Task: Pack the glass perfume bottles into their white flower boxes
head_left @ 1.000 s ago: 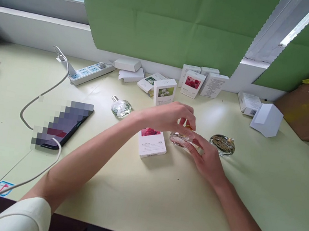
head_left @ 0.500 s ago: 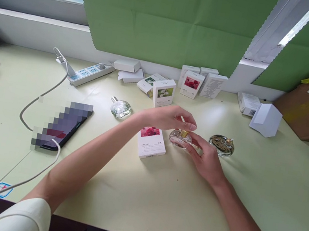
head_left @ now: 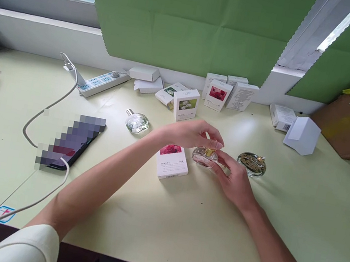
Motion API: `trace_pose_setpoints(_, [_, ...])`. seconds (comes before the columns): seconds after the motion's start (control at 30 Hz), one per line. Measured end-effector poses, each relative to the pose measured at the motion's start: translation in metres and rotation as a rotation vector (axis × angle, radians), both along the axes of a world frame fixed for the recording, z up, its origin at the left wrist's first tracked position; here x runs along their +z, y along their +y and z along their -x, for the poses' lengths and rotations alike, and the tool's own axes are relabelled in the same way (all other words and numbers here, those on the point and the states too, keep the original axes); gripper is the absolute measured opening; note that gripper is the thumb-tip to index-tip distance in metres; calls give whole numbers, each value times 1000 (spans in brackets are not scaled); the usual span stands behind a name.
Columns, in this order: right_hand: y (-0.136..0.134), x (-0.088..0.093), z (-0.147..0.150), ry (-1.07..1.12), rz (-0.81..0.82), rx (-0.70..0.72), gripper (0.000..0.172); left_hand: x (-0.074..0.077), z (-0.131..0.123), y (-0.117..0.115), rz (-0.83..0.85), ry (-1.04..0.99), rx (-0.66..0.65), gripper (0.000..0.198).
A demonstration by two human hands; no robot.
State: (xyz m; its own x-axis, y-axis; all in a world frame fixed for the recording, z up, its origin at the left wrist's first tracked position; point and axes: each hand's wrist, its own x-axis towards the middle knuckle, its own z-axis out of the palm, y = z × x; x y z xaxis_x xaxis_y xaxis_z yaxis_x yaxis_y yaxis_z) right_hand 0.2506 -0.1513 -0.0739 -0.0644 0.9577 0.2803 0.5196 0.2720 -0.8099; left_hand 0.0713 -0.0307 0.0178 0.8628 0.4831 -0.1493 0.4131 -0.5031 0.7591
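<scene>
A round clear glass perfume bottle point(head_left: 202, 159) with a gold neck stands on the table between my hands. From the right, my right hand point(head_left: 236, 178) grips the bottle's side with thumb and fingers. Above it, my left hand point(head_left: 198, 135) is closed at the gold neck, with thumb and fingertips pinched together; whether a cap is between them is hidden. A white box with a red flower picture point(head_left: 172, 166) lies beside the bottle, partly under my left hand. Right of my right hand sits another round perfume bottle point(head_left: 252, 164), dark patterned, with its sprayer showing.
A clear perfume bottle with a silver cap point(head_left: 137, 123) lies to the left, near a phone point(head_left: 82, 146) and a white cable point(head_left: 36, 202). Several white boxes point(head_left: 216, 97) stand at the back beside a power strip point(head_left: 102, 83). A cardboard box point(head_left: 341, 128) is at the right.
</scene>
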Motion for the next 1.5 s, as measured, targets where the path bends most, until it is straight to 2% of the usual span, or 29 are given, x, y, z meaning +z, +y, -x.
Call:
trace_pose_setpoints(0.6, [2, 0, 1, -6, 3, -7, 36, 2, 0, -2, -27, 18, -6, 41])
trace_pose_setpoints(0.83, [0, 3, 3, 6, 3, 1, 32, 2, 2, -1, 8, -31, 54, 47])
trace_pose_setpoints(1.3, [0, 1, 3, 19, 15, 5, 34, -2, 0, 1, -25, 5, -15, 39])
trace_pose_setpoints(1.5, [1, 0, 2, 4, 14, -3, 36, -2, 0, -2, -60, 45, -12, 42])
